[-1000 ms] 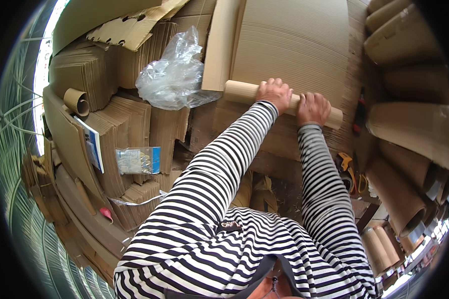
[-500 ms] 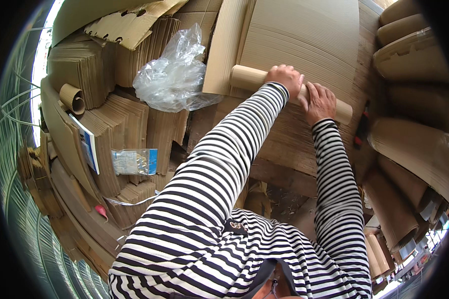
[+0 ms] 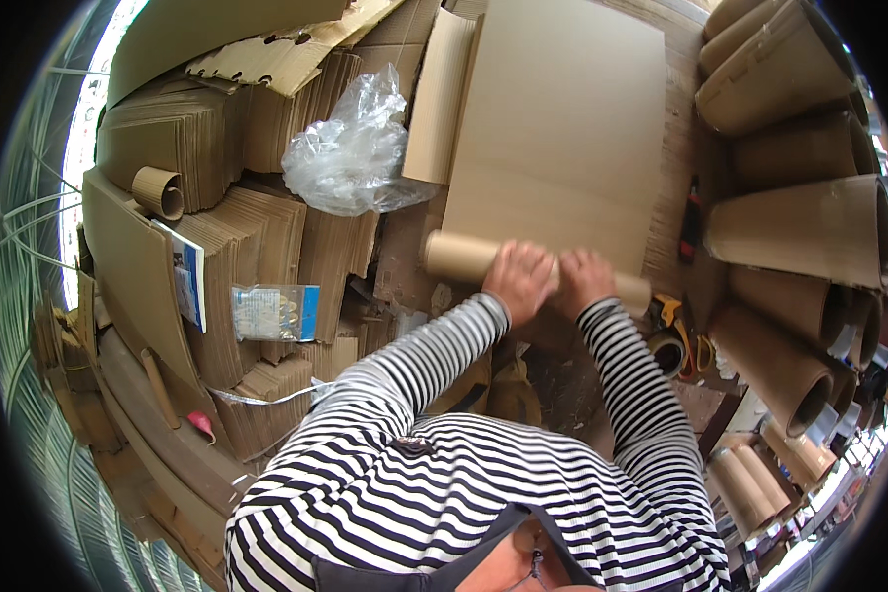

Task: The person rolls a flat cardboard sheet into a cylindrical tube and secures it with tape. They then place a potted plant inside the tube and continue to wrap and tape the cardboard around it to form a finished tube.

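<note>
A flat brown cardboard sheet (image 3: 562, 118) lies on the wooden work surface in front of me. Across its near end runs a cardboard roll (image 3: 456, 257), slightly lower on the right. My left hand (image 3: 521, 281) grips the roll near its middle, fingers curled over the top. Close beside it, my right hand (image 3: 587, 281) is wrapped over the right part, a little blurred by motion. The roll's ends stick out past both hands. Whether it is joined to the sheet cannot be made out.
Left: stacked cardboard (image 3: 247, 232), a clear plastic bag (image 3: 350, 148) and a small packet (image 3: 276, 313). Right: a red-and-black utility knife (image 3: 692, 219), orange-handled scissors (image 3: 703, 352), a tape roll (image 3: 667, 352) and several large cardboard tubes (image 3: 794, 227).
Both hands and the roll have come toward my body. Smooth cardboard now lies beyond the roll where ridged cardboard showed before. The scissors and tape roll have come into view.
</note>
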Motion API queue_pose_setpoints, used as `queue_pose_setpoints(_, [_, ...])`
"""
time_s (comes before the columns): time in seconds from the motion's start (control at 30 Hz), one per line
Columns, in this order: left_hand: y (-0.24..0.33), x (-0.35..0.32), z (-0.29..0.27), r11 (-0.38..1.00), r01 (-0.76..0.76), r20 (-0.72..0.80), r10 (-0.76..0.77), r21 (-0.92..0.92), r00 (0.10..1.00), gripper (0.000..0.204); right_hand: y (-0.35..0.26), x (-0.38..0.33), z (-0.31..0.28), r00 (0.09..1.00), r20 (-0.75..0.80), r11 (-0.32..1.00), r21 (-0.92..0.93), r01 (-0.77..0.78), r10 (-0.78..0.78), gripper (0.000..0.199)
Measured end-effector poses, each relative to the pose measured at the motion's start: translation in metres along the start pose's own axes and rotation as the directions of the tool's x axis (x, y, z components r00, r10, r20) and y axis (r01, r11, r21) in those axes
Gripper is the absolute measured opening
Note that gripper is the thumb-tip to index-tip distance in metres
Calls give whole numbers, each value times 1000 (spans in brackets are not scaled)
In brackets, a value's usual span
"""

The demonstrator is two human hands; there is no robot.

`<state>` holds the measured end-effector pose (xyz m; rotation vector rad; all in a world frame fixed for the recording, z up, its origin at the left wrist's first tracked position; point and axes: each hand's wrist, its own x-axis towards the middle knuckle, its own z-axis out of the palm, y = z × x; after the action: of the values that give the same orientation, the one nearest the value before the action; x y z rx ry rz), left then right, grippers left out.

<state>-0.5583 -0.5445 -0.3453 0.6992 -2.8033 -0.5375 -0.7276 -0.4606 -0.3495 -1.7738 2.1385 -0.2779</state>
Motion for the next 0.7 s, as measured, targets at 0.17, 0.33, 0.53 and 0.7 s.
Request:
queue_pose_setpoints(0.17, [11,-41,38,999,-32,118,32,1,993,35,-32,-87,30,972,-195,991,20,-133,134,59])
queue_pose_setpoints(0.33, [-22,17,43,999,-20,-19,21,33,1000,25,-20,-55,34,927,-253,957,-14,-290,277,43])
queue_pose_setpoints(0.53, [-25,35,44,989,6,-216,27,150,976,31,39,65,25,820,-409,902,16,-432,400,22])
queue_pose_setpoints(0.7, [-51,89,38,985,164,-83,-160,49,984,26,30,51,31,838,-514,962,-82,-261,183,23])
